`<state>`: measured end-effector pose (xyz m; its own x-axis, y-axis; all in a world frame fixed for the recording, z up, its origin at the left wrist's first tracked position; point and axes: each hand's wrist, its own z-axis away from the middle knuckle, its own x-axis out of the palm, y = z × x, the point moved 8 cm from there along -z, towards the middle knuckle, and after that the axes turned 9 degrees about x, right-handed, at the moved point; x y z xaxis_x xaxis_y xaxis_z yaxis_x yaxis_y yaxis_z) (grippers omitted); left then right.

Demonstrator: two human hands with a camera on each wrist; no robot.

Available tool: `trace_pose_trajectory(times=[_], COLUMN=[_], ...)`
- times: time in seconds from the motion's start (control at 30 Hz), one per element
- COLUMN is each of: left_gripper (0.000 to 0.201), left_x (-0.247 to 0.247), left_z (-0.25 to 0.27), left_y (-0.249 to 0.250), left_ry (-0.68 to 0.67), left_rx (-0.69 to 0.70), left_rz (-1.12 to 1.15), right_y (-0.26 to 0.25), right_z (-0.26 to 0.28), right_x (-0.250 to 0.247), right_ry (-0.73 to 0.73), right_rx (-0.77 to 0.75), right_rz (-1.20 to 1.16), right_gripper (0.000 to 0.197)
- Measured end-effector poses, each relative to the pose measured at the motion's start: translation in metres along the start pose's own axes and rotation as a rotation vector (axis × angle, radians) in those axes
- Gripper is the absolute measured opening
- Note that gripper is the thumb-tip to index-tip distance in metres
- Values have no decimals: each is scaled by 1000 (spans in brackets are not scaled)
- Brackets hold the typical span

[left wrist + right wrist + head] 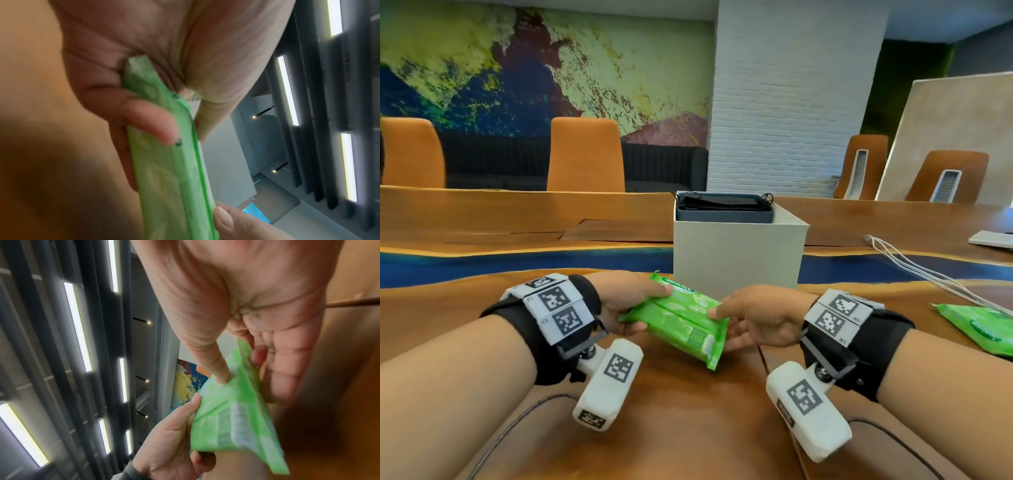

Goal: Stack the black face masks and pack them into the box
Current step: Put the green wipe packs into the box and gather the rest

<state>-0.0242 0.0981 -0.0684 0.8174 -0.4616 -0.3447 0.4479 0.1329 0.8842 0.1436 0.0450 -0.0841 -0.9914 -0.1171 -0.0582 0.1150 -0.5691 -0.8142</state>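
Note:
A white box (736,260) stands on the wooden table just beyond my hands. A dark tray (724,216) sticks out of its top, with black face masks (722,201) lying on it and their ear loops hanging over the ends. Both hands hold one green wipes pack (681,325) above the table in front of the box. My left hand (635,308) grips its left end, thumb on top and fingers under. My right hand (736,325) pinches its right end. The wrist views show the green pack (180,170) (232,418) between thumb and fingers.
A second green wipes pack (979,325) lies on the table at the right. White cables (928,274) run across the table behind it. A white flat object (993,238) sits at the far right edge. Orange chairs (585,154) line the far side.

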Motion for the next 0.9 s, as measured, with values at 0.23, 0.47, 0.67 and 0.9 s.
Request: trace_pose_trajectory(times=[0.23, 0.47, 0.67, 0.9], left_gripper=[22, 41, 46, 18], left_x=[-19, -30, -18, -1], left_z=[18, 15, -24, -53], left_y=[73, 133, 108, 93], left_ry=[79, 135, 115, -5], left_rx=[278, 490, 308, 206], left_rz=[284, 324, 246, 421], right_y=[-63, -136, -160, -160], right_z=[36, 81, 71, 23], right_x=[-6, -42, -87, -107], right_ry=[-31, 150, 292, 356], right_rx=[-244, -532, -464, -266], right_rz=[-121, -322, -327, -159], right_gripper=[30, 11, 17, 18])
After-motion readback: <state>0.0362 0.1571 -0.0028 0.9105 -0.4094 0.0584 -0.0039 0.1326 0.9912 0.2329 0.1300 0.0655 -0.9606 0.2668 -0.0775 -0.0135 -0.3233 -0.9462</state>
